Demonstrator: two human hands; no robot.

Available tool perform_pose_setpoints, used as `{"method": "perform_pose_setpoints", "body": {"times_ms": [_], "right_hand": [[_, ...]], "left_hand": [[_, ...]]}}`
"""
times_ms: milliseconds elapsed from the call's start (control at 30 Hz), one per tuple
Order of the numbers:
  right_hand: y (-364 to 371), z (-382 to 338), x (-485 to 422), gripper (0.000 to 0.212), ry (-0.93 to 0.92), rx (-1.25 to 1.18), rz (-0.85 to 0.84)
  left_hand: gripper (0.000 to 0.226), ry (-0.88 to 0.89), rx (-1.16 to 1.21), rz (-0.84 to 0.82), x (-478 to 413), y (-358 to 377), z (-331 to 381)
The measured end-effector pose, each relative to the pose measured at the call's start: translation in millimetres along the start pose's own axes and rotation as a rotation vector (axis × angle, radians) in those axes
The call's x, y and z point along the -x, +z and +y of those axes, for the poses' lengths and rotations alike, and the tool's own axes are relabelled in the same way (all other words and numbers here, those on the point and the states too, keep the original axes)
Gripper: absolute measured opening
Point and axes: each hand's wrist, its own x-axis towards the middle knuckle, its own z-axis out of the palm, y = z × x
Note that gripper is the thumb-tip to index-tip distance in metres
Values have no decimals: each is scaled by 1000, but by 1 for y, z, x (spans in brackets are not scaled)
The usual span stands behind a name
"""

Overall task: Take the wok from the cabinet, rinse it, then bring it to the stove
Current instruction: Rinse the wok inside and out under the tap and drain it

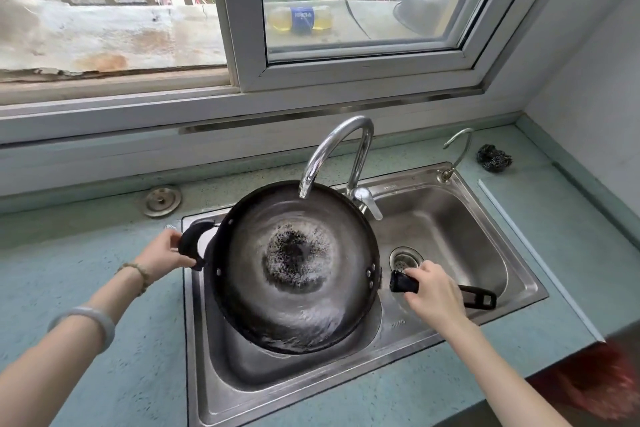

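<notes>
now both hands clamp the wok [294, 270] between them over the sink [450, 218]: left hand [162, 255] on the loop handle, right hand [433, 291] on the long handle, steadying it under the tap [332, 149], probably for rinsing.

Black wok [294, 308], interior wet, centre dark-speckled; tilted over left basin of sink [239, 371], rim under tap [336, 135].

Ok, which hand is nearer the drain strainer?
Right. The right hand grips the long handle right beside the drain strainer; the left hand holds the loop handle across the wok.
</notes>
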Motion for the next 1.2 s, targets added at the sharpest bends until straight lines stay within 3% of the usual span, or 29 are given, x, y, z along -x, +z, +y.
{"method": "perform_pose_setpoints", "body": {"times_ms": [233,467,700,1000,1200], "right_hand": [[49,5,10,34,70,-56,80],[68,9,21,32,158,-105,90],[50,4,27,20,140,-85,6],[16,4,25,18,87,-51,235],[-26,-9,30,25,126,-92,313]], "left_hand": [[53,46,-179,-91,18,13,-15],[44,257,-395,73,38,24,-28],[43,373,-396,259,53,24,-25],[44,498,-298,480,91,12,-7],[47,482,-174,529,110,1,14]]}}
